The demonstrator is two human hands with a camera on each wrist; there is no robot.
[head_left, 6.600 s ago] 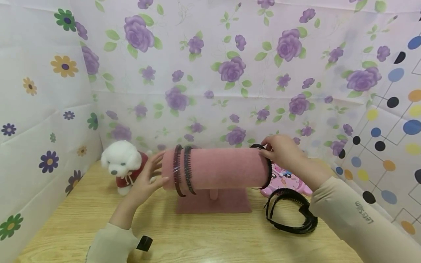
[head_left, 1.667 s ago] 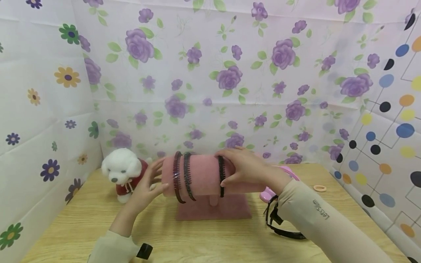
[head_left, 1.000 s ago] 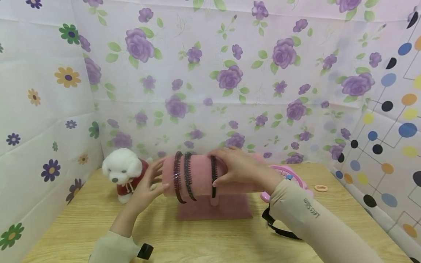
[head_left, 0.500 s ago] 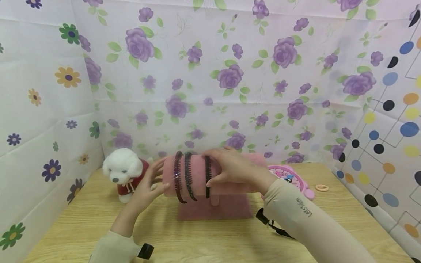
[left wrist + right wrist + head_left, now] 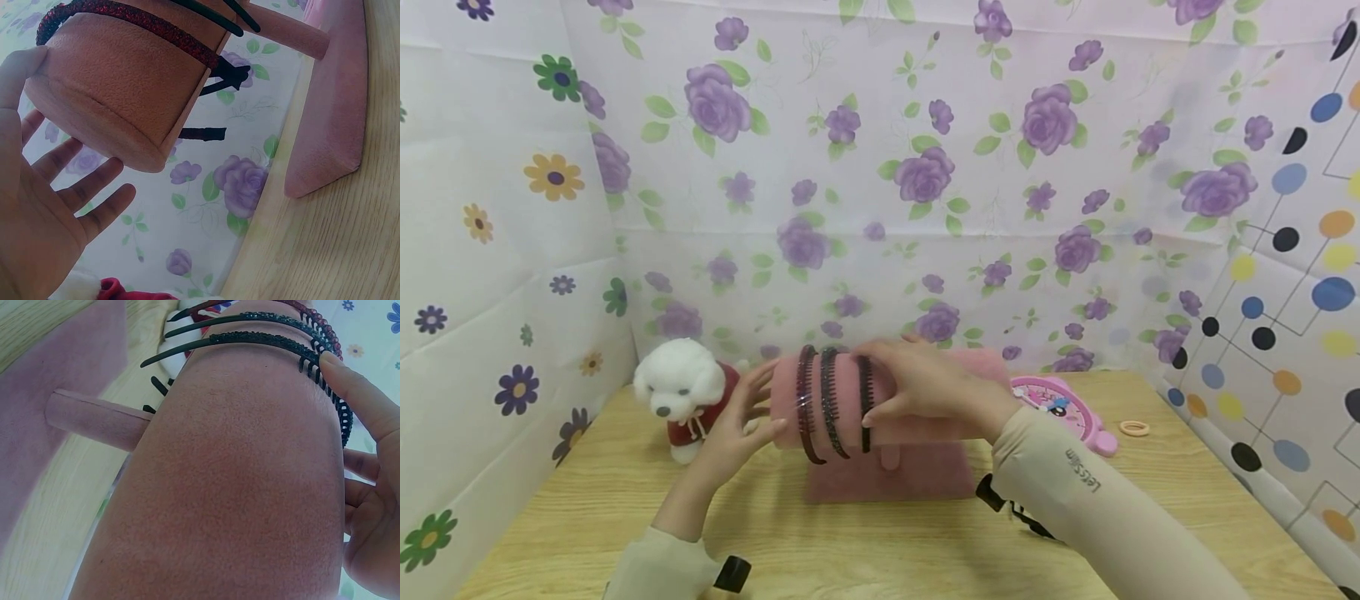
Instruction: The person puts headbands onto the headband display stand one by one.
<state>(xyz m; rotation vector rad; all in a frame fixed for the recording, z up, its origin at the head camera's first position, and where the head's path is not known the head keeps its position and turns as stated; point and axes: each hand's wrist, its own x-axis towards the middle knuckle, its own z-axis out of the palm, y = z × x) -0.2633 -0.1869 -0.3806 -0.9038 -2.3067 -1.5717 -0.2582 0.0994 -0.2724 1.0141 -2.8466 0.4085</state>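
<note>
A pink velvet display roll (image 5: 940,417) lies across a stand, with three sparkly toothed headbands around its left half. The outermost headband (image 5: 806,404) is dark red, and the middle headband (image 5: 830,402) is dark green-black. My right hand (image 5: 925,379) reaches over the roll and holds the third, black headband (image 5: 269,339); its thumb is on the toothed edge in the right wrist view. Straight, spread fingers of my left hand (image 5: 733,425) touch the roll's left end, also seen in the left wrist view, where the red headband (image 5: 156,25) sits close by.
A white plush dog (image 5: 677,379) in red sits behind my left hand. At right are a pink clock (image 5: 1063,404) and a beige hair tie (image 5: 1134,428). A black headband (image 5: 1030,523) on the wooden table is partly hidden by my right sleeve.
The third headband, at the roll's right end earliest on, has slid left along the roll with my right hand, close to the middle one. My left hand has stayed at the left end.
</note>
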